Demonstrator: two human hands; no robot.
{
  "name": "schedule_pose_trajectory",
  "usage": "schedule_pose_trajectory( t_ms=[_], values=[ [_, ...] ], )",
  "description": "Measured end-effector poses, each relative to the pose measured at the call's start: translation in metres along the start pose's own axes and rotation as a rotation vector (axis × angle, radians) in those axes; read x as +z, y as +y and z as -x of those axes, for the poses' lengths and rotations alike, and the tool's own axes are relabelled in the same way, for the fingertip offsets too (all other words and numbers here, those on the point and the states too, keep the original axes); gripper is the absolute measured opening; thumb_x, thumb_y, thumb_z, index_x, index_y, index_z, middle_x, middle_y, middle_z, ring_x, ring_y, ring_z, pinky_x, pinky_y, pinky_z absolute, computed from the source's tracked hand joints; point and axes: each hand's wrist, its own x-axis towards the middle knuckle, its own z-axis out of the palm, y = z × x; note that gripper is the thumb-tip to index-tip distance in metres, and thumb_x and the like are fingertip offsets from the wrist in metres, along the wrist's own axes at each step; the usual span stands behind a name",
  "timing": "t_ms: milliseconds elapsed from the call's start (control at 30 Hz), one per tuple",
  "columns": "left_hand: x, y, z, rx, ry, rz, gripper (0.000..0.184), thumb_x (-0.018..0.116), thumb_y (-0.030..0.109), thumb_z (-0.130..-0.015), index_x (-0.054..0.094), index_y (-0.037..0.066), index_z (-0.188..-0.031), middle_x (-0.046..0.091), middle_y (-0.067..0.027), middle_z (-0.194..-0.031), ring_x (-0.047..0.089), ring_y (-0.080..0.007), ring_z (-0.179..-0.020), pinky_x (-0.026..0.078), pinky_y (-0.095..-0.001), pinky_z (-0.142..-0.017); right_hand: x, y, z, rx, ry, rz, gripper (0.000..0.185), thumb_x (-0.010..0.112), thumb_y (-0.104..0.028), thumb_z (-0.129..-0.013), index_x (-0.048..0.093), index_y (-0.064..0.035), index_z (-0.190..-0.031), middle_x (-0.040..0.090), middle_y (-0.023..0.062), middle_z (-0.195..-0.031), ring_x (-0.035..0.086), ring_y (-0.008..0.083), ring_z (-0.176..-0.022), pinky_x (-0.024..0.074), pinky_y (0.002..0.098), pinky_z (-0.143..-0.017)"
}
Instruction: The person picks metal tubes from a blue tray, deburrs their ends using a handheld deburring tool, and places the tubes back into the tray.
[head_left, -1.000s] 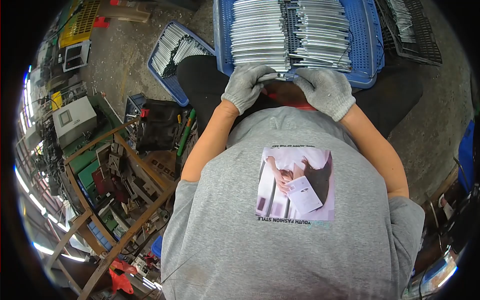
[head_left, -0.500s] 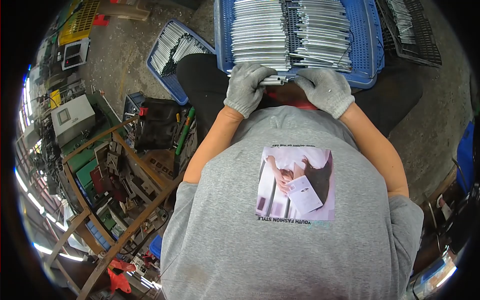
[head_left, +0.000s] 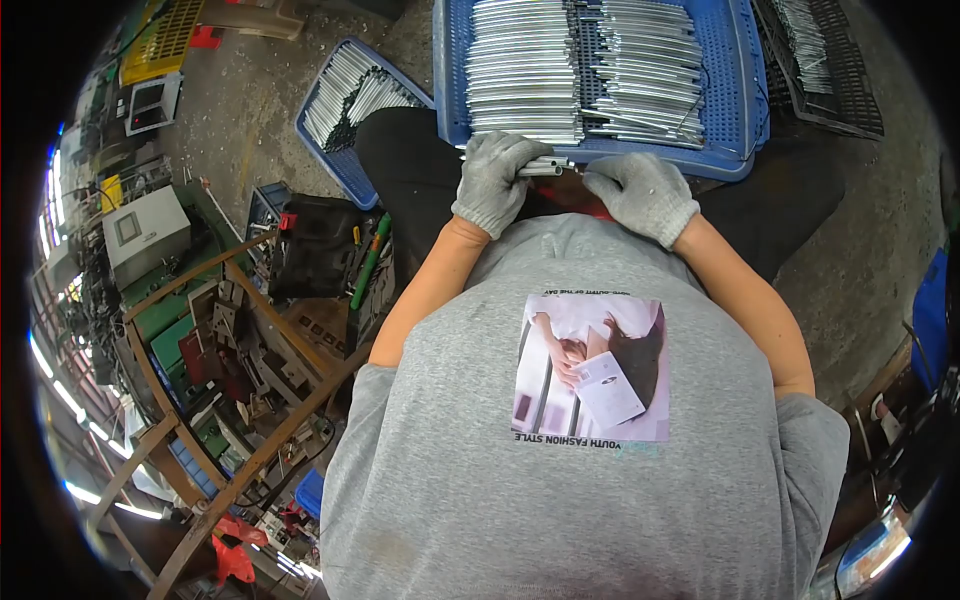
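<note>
My left hand point(head_left: 497, 180), in a grey knit glove, is closed around a few slim metal tubes point(head_left: 541, 168). Their open ends stick out to the right, toward my other hand. My right hand point(head_left: 643, 197), gloved the same way, has its fingers drawn together just right of those ends; whatever is between the fingertips is too small or hidden to name. Both hands are in front of my body, at the near edge of a blue plastic crate point(head_left: 735, 95). Two rows of similar metal tubes point(head_left: 522, 75) lie stacked in that crate.
A smaller blue basket point(head_left: 352, 185) of tubes with dark ends stands on the floor to the left. A black crate point(head_left: 845, 100) with thin metal pieces is at the far right. On the left are an open black case point(head_left: 315, 250), a green tube-shaped object point(head_left: 371, 262) and a wooden frame point(head_left: 265, 455).
My right hand has moved slightly down and left, and its fingertips sit lower beside the tube ends. My left hand keeps its hold on the tubes, nearly in place.
</note>
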Motion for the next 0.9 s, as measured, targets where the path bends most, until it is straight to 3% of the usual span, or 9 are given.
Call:
schedule_pose_trajectory(
  t_ms=[133,200,233,300,467,700,767,900],
  values=[
    [-0.001,-0.001,-0.001,0.000,0.012,-0.003,0.037,0.062,-0.002,-0.078,0.075,0.013,-0.109,0.074,-0.0077,-0.102,0.067,-0.0304,-0.104,0.045,-0.0425,-0.097,-0.002,0.004,-0.003,-0.012,0.004,-0.184,0.029,0.062,-0.037,-0.096,0.079,-0.0128,-0.099,0.074,0.0173,-0.092,0.071,0.0399,-0.087,0.0552,0.0494,-0.080],
    [-0.003,-0.008,-0.010,-0.010,-0.035,-0.044,0.037,0.064,-0.001,-0.080,0.073,0.012,-0.113,0.073,-0.0091,-0.101,0.067,-0.0328,-0.103,0.046,-0.0434,-0.095,0.009,0.017,-0.014,-0.110,0.249,-0.240,0.030,0.062,-0.038,-0.096,0.078,-0.0125,-0.099,0.074,0.0186,-0.093,0.070,0.0420,-0.089,0.0545,0.0511,-0.079],
    [-0.003,-0.012,-0.015,-0.002,-0.023,-0.055,0.037,0.064,-0.001,-0.080,0.073,0.012,-0.113,0.073,-0.0091,-0.101,0.067,-0.0328,-0.103,0.046,-0.0434,-0.095,0.006,0.018,-0.016,-0.124,0.260,-0.236,0.030,0.062,-0.038,-0.096,0.078,-0.0125,-0.099,0.074,0.0186,-0.093,0.070,0.0420,-0.089,0.0545,0.0511,-0.079],
    [-0.003,-0.017,-0.025,-0.148,-0.129,-0.143,0.037,0.065,0.000,-0.083,0.071,0.012,-0.118,0.072,-0.0102,-0.101,0.066,-0.0355,-0.102,0.048,-0.0451,-0.091,0.002,0.018,-0.014,0.092,0.184,-0.153,0.029,0.062,-0.037,-0.095,0.078,-0.0122,-0.098,0.073,0.0192,-0.093,0.070,0.0434,-0.089,0.0544,0.0521,-0.077],
    [0.007,-0.031,-0.049,-0.215,-0.178,-0.133,0.039,0.066,0.005,-0.090,0.066,0.014,-0.128,0.067,-0.0141,-0.116,0.065,-0.0402,-0.108,0.052,-0.0480,-0.092,0.008,0.015,-0.004,0.082,0.230,-0.085,0.028,0.061,-0.035,-0.097,0.077,-0.0120,-0.098,0.074,0.0187,-0.094,0.070,0.0428,-0.090,0.0560,0.0529,-0.080],
    [0.021,-0.039,-0.051,-0.206,-0.224,-0.123,0.030,0.069,0.017,-0.094,0.068,0.014,-0.124,0.067,-0.0150,-0.120,0.065,-0.0407,-0.108,0.052,-0.0477,-0.093,0.010,0.016,-0.002,0.093,0.217,-0.075,0.030,0.060,-0.037,-0.098,0.077,-0.0123,-0.099,0.074,0.0188,-0.096,0.070,0.0433,-0.092,0.0562,0.0528,-0.081],
    [0.022,-0.040,-0.052,-0.231,-0.268,-0.126,0.028,0.069,0.022,-0.095,0.069,0.012,-0.121,0.068,-0.0143,-0.118,0.065,-0.0402,-0.107,0.052,-0.0481,-0.092,0.009,0.015,-0.004,0.124,0.161,-0.060,0.031,0.064,-0.037,-0.097,0.079,-0.0127,-0.108,0.075,0.0187,-0.099,0.072,0.0404,-0.094,0.0568,0.0484,-0.082],
    [0.015,-0.034,-0.050,-0.258,-0.328,-0.149,0.026,0.069,0.022,-0.094,0.069,0.010,-0.118,0.068,-0.0147,-0.114,0.065,-0.0402,-0.106,0.052,-0.0486,-0.091,0.015,0.016,-0.004,0.083,0.193,-0.071,0.031,0.059,-0.038,-0.099,0.077,-0.0129,-0.100,0.075,0.0175,-0.097,0.071,0.0427,-0.091,0.0563,0.0526,-0.081]
  ],
)
